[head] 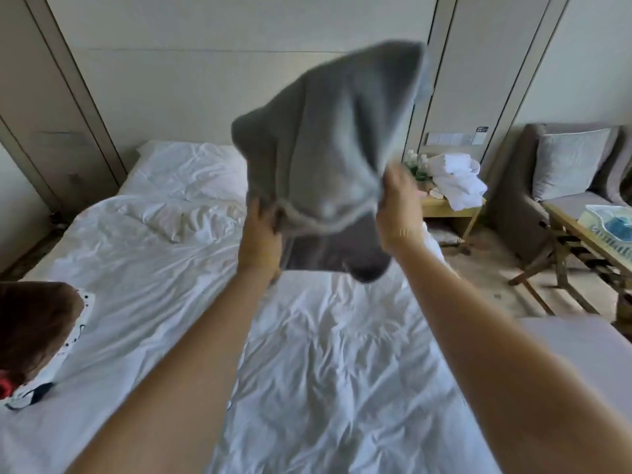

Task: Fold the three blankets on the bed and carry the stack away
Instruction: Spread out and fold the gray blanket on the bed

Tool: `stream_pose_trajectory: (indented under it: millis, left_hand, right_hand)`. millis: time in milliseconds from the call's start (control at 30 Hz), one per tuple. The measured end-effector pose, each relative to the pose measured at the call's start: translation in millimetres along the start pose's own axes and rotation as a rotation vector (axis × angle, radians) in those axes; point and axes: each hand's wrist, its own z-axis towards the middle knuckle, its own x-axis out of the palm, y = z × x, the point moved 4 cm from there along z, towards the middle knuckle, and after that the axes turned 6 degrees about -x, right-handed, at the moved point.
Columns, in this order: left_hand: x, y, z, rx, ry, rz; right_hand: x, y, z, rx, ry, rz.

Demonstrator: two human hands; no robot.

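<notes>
Both arms are stretched forward over the bed (325,354), which is covered in crumpled white sheets. The left hand (260,230) and the right hand (398,208) each grip one edge of a grey blanket (328,145), holding it in the air above the middle of the mattress. The fingers of both hands are curled and clamped on the cloth, the left at the blanket's lower left edge, the right at its lower right edge. The blanket billows upward between and above the hands, and its outline is blurred; a darker fold hangs below the hands, clear of the sheet.

At the left edge of the bed lies a brown blanket (34,326) resting on a white patterned blanket (58,364); both are only partly in view.

White pillows (191,169) sit at the head of the bed. Beside the bed on the right, a bedside desk (451,206) carries a pile of white towels (458,181). Further right stands a grey armchair (533,186) with a cushion (571,159).
</notes>
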Motion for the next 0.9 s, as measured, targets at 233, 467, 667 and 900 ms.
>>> stream_pose_trajectory:
  millis: [233, 467, 667, 900]
  left_hand:
    - [51.3, 166.4, -153.5, -0.707, 0.548, 0.538]
    - [28.5, 201.7, -190.5, -0.819, 0.434, 0.578]
    - [19.6, 186.0, -188.7, -0.954, 0.723, 0.326]
    - [-65.4, -3.9, -21.0, -0.304, -0.357, -0.279]
  right_hand:
    - [106.1, -94.5, -300.6, 0.644, 1.321, -0.377]
    - [68.6, -83.9, -321.9, 0.832, 1.224, -0.243]
    - [48.4, -37.2, -291.9, 1.222, 0.913, 0.432]
    - [-1.2, 52.0, -38.5, 0.690, -0.262, 1.149]
